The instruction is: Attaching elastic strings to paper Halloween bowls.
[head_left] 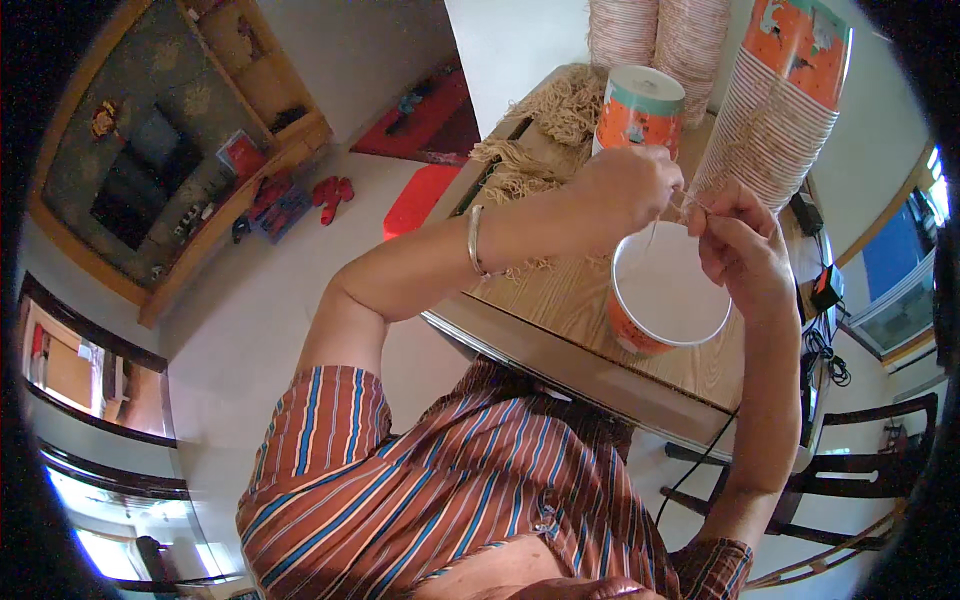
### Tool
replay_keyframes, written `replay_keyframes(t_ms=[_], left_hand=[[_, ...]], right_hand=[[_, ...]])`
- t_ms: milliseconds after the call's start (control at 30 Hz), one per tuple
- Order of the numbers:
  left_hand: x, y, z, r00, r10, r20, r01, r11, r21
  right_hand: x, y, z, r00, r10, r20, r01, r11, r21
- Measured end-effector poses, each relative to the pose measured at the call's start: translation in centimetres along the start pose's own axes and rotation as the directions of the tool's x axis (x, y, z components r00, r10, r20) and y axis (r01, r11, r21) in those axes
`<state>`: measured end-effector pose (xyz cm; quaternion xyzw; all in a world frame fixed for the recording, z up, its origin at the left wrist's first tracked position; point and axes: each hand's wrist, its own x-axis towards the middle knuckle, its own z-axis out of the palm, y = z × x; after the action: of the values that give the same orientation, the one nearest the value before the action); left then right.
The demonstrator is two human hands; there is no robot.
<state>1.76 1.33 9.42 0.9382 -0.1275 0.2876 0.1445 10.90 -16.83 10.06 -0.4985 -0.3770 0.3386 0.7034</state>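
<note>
Both hands meet over the wooden table, just above the far rim of an open paper tub (pixel 640 330), white inside and orange outside. My left hand (pixel 643 185), a metal bangle on its wrist, is closed on a thin beige string (pixel 655 232). My right hand (pixel 748 238) pinches string too, thumb against forefinger, close to the left fingertips. Part of the string hangs toward the tub's rim; the rest is hidden by the fingers. Behind my left hand stands an upside-down orange and green paper tub (pixel 645 100). A tall leaning stack of nested tubs (pixel 775 120) rises behind my right hand.
Loose bundles of beige string (pixel 565 105) lie along the table's (pixel 560 315) left side. More stacked tubs (pixel 622 35) stand at the back. Black cables (pixel 825 360) and a small orange-black box (pixel 827 288) are at the right edge, near a dark wooden chair (pixel 865 470).
</note>
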Motion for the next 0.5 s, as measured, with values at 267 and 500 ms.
replay_keyframes(t_ms=[267,500], left_hand=[[-2.4,-7.0,1.3,0.994,-0.063,-0.088,0.066,0.997,0.038],[-3.6,-7.1,-0.3,0.991,-0.134,-0.019,0.132,0.987,-0.096]], right_hand=[[-1.3,-0.4,-1.9,0.991,0.06,-0.117,-0.073,0.991,-0.111],[-1.8,0.6,-3.9,0.992,0.033,-0.124,-0.051,0.987,-0.152]])
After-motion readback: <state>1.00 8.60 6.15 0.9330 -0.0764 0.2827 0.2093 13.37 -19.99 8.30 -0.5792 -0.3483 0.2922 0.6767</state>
